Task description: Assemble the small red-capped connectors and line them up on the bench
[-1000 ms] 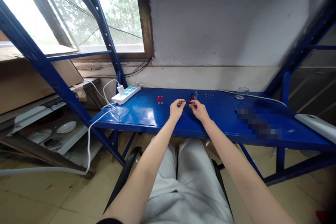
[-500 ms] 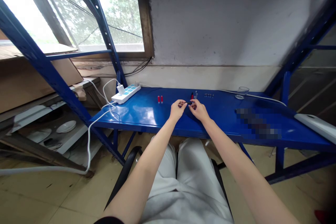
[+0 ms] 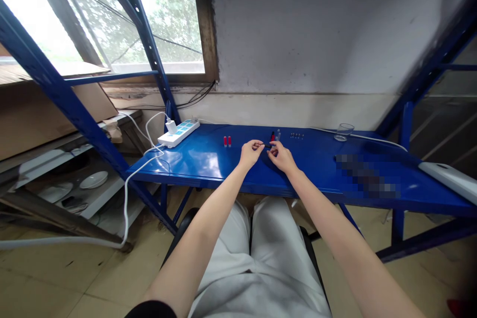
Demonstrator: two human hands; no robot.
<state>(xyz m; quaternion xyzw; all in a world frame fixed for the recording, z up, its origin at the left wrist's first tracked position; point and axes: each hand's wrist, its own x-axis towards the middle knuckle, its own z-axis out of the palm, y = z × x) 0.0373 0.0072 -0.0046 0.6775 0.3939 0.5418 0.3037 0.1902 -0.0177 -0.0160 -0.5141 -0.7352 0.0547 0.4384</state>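
Over the blue table [image 3: 208, 174], my left hand [image 3: 251, 153] and my right hand [image 3: 281, 155] come close together. Between their fingertips is a small, slim black piece [image 3: 267, 146], too small to identify; both hands pinch it, one at each end. Just behind my right hand lie red and black small parts [image 3: 272, 136] and a clear piece [image 3: 278, 135]. Two small red cylinders with pale ends [image 3: 227, 141] stand or lie side by side left of my left hand. Farther right is a row of several tiny metallic parts [image 3: 297, 135].
A white power strip [image 3: 179, 133] with a plug and cable sits at the table's left end. Toward the right are a clear glass dish [image 3: 343, 131], a pixelated dark object [image 3: 367, 175] and a white device [image 3: 449, 181] at the edge. Blue rack posts [image 3: 406, 124] flank the table.
Both hands stay nearly in place around the black piece. My left hand and forearm have shifted very slightly to the left.
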